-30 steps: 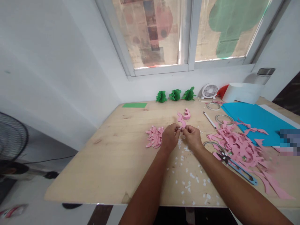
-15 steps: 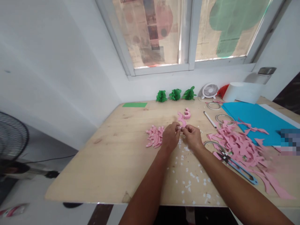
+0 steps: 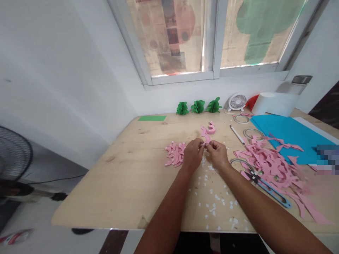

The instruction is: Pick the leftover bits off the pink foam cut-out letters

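A curved pink paper cutout point(image 3: 205, 135) is pinched at its near end between my two hands over the middle of the table. My left hand point(image 3: 194, 152) closes on it with thumb and fingertips from the left. From the right, my right hand point(image 3: 217, 152) grips the same end, its fingertips almost touching the left ones. Just beyond lies another curved pink paper piece point(image 3: 211, 127). Beside my left hand is a pile of pink curved cutouts point(image 3: 174, 155) with small white bits on their ends. The fingertips partly hide the held end.
Pink paper scraps point(image 3: 272, 162) heap at right, with blue-handled snips point(image 3: 270, 188), tape rolls point(image 3: 253, 134), a white pen point(image 3: 237, 135) and blue sheets point(image 3: 291, 137). Green paper shapes point(image 3: 197, 106) and a small fan point(image 3: 237, 102) stand along the wall. White bits point(image 3: 218, 199) litter the near table.
My fingertips have shifted very slightly at the near end of the pink cutout. Everything else looks the same.
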The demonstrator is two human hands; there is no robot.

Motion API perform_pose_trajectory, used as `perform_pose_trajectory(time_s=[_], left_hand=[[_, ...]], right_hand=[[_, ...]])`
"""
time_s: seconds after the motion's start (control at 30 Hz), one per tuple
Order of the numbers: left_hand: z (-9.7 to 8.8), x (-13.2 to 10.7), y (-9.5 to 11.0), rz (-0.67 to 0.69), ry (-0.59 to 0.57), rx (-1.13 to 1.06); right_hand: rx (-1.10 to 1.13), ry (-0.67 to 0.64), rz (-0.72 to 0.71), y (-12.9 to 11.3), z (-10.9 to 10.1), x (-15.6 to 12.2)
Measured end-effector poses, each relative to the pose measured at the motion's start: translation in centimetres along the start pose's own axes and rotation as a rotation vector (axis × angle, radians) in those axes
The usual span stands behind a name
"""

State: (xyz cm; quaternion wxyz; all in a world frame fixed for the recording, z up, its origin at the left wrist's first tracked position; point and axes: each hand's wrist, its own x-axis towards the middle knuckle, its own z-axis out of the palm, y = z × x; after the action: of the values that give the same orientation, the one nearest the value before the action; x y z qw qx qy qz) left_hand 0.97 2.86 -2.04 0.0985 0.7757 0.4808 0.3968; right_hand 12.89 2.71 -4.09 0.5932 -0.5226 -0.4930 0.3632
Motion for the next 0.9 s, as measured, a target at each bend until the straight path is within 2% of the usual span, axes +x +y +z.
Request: perform_pose_trajectory(time_s=[0.3, 0.63, 0.9], left_hand=[[0.08, -0.09, 0.07, -0.011, 0.044, -0.001], [0.19, -0.05, -0.07, 0.025, 0.047, 0.006], [0.26, -0.11, -0.11, 0.042, 0.033, 0.030]], right_hand=[[0.020, -0.012, 0.019, -0.24, -0.04, -0.11], [0.015, -0.005, 0.028, 0.15, 0.01, 0.07], [-0.027, -0.010, 0.000, -0.48, -0.04, -0.16]])
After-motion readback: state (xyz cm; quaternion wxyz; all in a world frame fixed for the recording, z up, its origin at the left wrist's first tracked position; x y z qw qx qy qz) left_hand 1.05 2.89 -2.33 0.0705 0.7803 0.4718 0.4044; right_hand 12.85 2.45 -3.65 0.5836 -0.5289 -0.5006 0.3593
